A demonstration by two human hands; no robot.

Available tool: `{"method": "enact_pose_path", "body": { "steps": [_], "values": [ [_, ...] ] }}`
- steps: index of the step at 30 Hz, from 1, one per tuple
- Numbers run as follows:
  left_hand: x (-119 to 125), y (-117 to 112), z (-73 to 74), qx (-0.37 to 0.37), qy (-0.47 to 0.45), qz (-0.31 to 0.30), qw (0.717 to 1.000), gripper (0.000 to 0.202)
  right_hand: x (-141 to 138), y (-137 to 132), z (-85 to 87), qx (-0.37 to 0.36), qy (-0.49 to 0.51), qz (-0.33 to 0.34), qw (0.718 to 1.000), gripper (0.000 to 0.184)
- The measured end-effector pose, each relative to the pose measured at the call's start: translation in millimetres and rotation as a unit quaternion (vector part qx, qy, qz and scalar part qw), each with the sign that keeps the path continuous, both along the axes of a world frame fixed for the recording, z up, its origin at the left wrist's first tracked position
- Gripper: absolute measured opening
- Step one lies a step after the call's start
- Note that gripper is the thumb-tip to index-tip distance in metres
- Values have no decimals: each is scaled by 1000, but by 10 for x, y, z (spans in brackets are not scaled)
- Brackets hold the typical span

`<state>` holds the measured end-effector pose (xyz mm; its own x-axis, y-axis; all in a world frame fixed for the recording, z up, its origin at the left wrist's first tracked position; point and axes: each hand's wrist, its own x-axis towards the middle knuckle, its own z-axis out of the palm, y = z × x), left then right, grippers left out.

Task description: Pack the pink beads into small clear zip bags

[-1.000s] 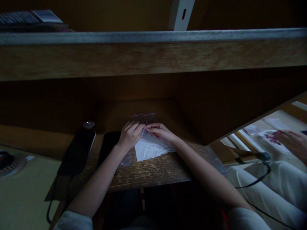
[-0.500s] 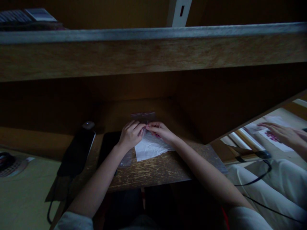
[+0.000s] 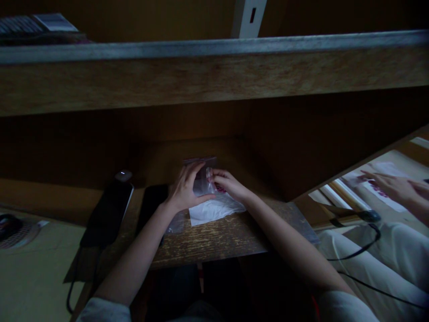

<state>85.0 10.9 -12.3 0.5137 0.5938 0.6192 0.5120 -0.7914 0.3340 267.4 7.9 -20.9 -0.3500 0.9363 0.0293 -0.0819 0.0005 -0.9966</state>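
Observation:
My right hand (image 3: 229,183) pinches a small clear plastic bag (image 3: 210,181) above the white paper (image 3: 208,211). Beside it, my left hand (image 3: 185,188) is spread, thumb and fingers apart, with the bag between it and the right hand. Small dark pink pieces (image 3: 221,189) lie on the paper, partly covered by my right hand. Behind the hands is another clear bag (image 3: 201,160) with a reddish top strip. Further clear plastic (image 3: 176,223) rests under my left wrist.
A dark flat object (image 3: 152,201) lies left of my left hand. Farther left are a black device (image 3: 107,214) with a cable and a small white object (image 3: 123,175). A shelf board (image 3: 214,74) crosses above. At right, a co-worker's hands (image 3: 395,188) are over another paper.
My left hand has let go of the bag and spread its fingers, moving slightly left. The bag now shows upright in my right hand. The co-worker's hand has shifted slightly.

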Motion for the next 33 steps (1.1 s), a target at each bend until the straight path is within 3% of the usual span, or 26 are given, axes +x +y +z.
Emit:
{"method": "enact_pose_path", "body": {
  "steps": [5, 10, 14, 19, 24, 29, 31, 33],
  "values": [
    [14, 18, -92, -54, -9, -24, 998, 87, 42, -6, 48, 7, 5, 46, 999, 19],
    [7, 16, -61, -56, -16, -28, 998, 82, 116, 43, 84, 24, -6, 15, 1000, 22],
    [13, 1, -18, -58, 56, 16, 997, 71, 154, 105, 23, 94, -8, -41, 995, 28],
    [19, 14, -11, -59, 111, 86, 988, 78, 156, 105, 11, 138, -70, -28, 987, 15],
    [-25, 53, 10, -49, 122, 129, 983, 56, 200, 128, 10, 149, -86, -27, 985, 18],
    [-34, 85, -7, -115, -5, 74, 991, 28, 230, 156, -49, 128, -93, -3, 987, 25],
    [-16, 103, -34, -205, -95, 26, 974, 20, 222, 150, -61, 121, -89, 12, 989, 27],
    [2, 123, -59, -302, -167, -17, 938, 19, 212, 136, -56, 117, -81, 20, 990, 28]
  ]
}}
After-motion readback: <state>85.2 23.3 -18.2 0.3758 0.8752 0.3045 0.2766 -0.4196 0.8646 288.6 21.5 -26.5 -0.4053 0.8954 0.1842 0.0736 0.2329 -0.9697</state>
